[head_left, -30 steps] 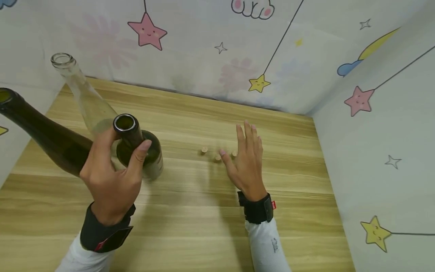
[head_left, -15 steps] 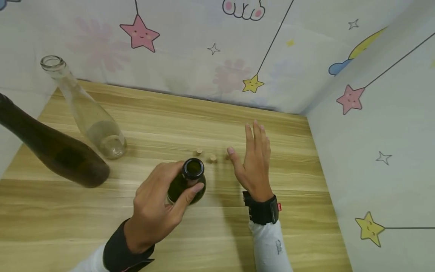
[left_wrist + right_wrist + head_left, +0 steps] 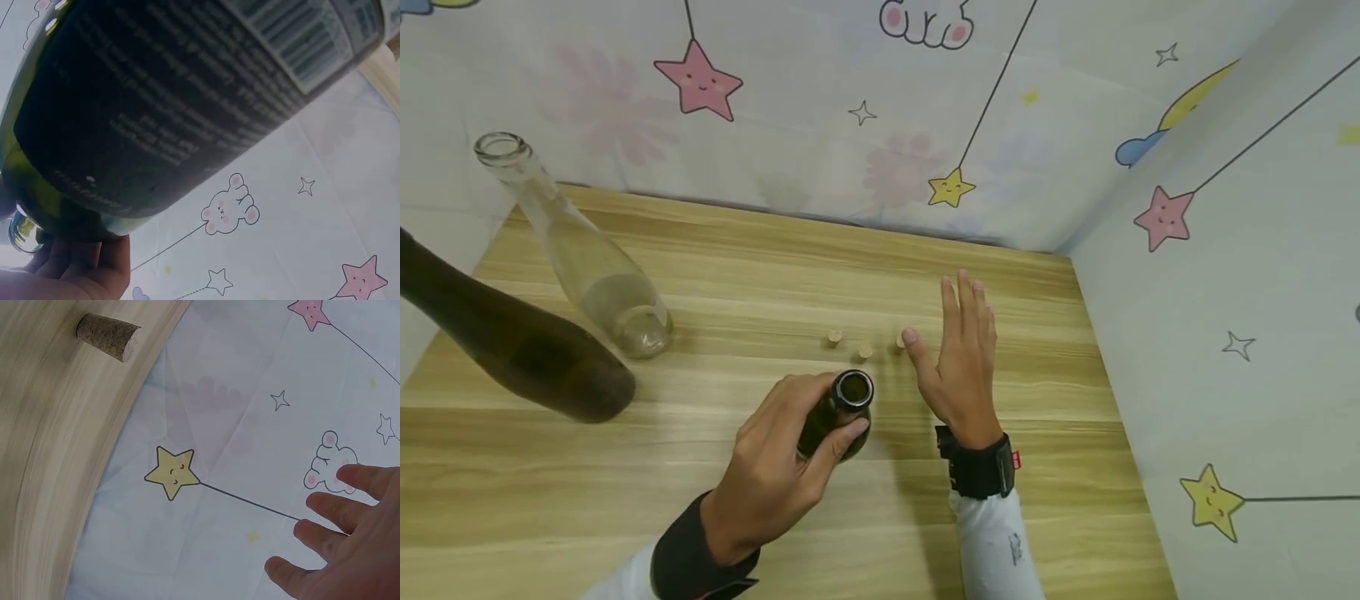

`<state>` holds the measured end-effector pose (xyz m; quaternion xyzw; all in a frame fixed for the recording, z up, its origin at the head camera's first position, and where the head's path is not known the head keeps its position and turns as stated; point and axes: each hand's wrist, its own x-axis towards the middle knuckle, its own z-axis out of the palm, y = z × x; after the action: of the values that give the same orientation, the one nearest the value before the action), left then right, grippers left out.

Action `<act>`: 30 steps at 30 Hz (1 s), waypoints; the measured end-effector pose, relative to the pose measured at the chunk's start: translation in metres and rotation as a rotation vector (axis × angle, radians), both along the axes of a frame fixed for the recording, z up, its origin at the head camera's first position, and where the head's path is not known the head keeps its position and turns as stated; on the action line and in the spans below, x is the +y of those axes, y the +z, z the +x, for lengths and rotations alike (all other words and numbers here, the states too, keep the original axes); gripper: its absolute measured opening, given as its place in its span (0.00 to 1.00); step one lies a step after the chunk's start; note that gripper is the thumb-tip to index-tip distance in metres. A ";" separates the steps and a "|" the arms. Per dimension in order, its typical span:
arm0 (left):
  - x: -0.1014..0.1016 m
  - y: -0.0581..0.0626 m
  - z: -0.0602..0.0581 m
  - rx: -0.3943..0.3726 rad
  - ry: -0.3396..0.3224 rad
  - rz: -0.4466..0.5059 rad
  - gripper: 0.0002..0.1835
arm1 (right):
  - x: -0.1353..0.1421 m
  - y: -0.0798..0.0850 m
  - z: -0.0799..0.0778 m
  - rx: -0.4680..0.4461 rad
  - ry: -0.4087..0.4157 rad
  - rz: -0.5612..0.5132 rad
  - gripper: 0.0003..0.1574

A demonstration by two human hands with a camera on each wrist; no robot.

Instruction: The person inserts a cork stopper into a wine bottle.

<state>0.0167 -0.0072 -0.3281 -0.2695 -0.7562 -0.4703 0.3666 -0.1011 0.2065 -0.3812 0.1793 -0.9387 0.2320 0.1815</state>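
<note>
My left hand [image 3: 771, 462] grips a dark green glass bottle [image 3: 853, 392] round its neck, in front of the corks; the bottle's mouth has no stopper. In the left wrist view the same bottle [image 3: 144, 112] fills the top, its dark printed label and barcode showing, with curled fingers [image 3: 94, 262] at its neck. My right hand [image 3: 958, 367] holds nothing, fingers straight and thumb apart, close to a cork [image 3: 901, 342]. Two more corks, the left one [image 3: 834, 337] and the middle one [image 3: 865, 353], stand on the table. The right wrist view shows one tapered cork [image 3: 109, 337] upright.
A clear glass bottle [image 3: 580, 250] stands at the table's back left. Nearer on the left is a tall dark bottle [image 3: 512, 342], its mouth cut off by the frame. A printed cloth wall [image 3: 790, 100] borders the wooden table [image 3: 737, 275] at the back and right.
My left hand has carried the green bottle rightward from beside the other two bottles to in front of the corks. My right hand has hardly moved, staying open near the right cork.
</note>
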 end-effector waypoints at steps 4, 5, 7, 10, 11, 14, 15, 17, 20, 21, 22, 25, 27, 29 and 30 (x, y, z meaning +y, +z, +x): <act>0.001 -0.006 0.001 -0.033 -0.011 -0.022 0.24 | 0.000 -0.001 0.000 -0.004 -0.004 -0.001 0.51; 0.002 -0.008 0.002 -0.039 -0.014 -0.026 0.23 | 0.000 -0.001 0.000 -0.004 -0.006 -0.002 0.51; 0.003 -0.010 0.002 -0.045 -0.015 -0.032 0.23 | 0.001 -0.001 0.000 -0.007 -0.008 -0.002 0.52; 0.004 -0.014 0.000 -0.017 0.003 -0.037 0.22 | 0.001 -0.001 0.000 -0.005 -0.009 -0.002 0.52; 0.004 -0.016 -0.001 0.000 0.014 -0.034 0.22 | 0.000 -0.001 0.000 0.000 -0.007 -0.003 0.52; 0.003 -0.019 -0.002 0.026 0.052 -0.038 0.22 | 0.000 -0.002 0.000 0.006 -0.001 0.001 0.52; 0.002 -0.020 -0.001 0.028 0.063 -0.041 0.23 | 0.000 -0.002 0.000 0.008 0.004 -0.001 0.52; 0.001 -0.020 0.000 0.027 0.077 -0.044 0.23 | -0.001 -0.002 -0.001 0.011 0.012 0.000 0.52; -0.001 -0.021 0.001 0.035 0.084 -0.048 0.24 | -0.003 -0.002 -0.002 0.007 0.019 -0.002 0.52; -0.001 -0.021 0.000 0.038 0.082 -0.045 0.24 | -0.003 -0.002 -0.002 0.008 0.022 -0.003 0.51; -0.002 -0.020 0.000 0.041 0.080 -0.044 0.24 | -0.004 -0.002 -0.002 0.003 0.021 0.000 0.51; -0.002 -0.020 -0.001 0.049 0.074 -0.038 0.24 | -0.004 -0.002 -0.003 -0.009 0.016 0.008 0.51; -0.003 -0.020 -0.001 0.051 0.075 -0.035 0.24 | -0.004 -0.002 -0.004 -0.009 0.006 0.016 0.51; -0.003 -0.020 -0.001 0.054 0.076 -0.031 0.24 | -0.003 -0.002 -0.005 -0.007 0.003 0.017 0.51; -0.003 -0.019 -0.001 0.056 0.077 -0.028 0.24 | -0.003 -0.002 -0.006 -0.006 0.004 0.018 0.51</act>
<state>0.0154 -0.0102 -0.3476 -0.2585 -0.7619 -0.4374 0.4017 -0.1069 0.2031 -0.3836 0.1819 -0.9409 0.2247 0.1766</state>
